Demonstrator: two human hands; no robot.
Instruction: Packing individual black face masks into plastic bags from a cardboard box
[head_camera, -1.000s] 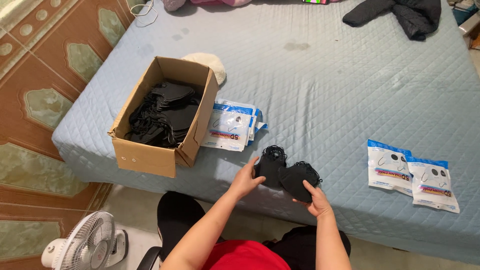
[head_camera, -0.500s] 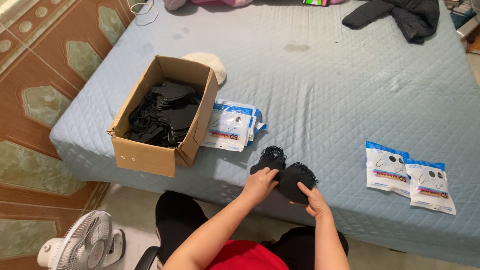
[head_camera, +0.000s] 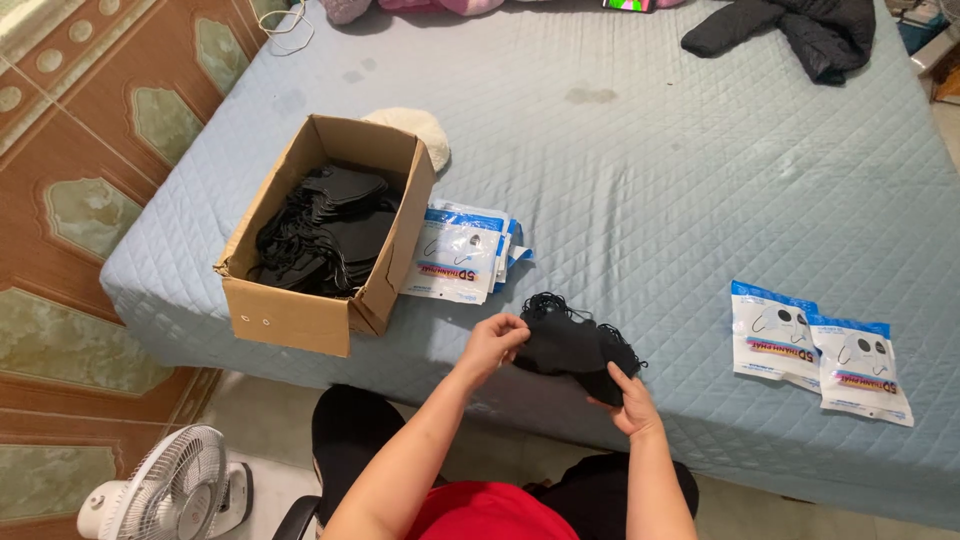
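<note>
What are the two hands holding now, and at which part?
A stack of black face masks: the left hand grips its left end, the right hand its lower right edge.

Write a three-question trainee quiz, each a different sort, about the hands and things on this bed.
1. True or false: both hands touch the black masks.
2. Which lies nearest the cardboard box? A) dark jacket B) stack of packets C) fan
3. How many packets lie alone on the bed's right side?

Key: 1. True: the left hand and right hand grip them. 2. B, the stack of packets. 3. Two packets.
</note>
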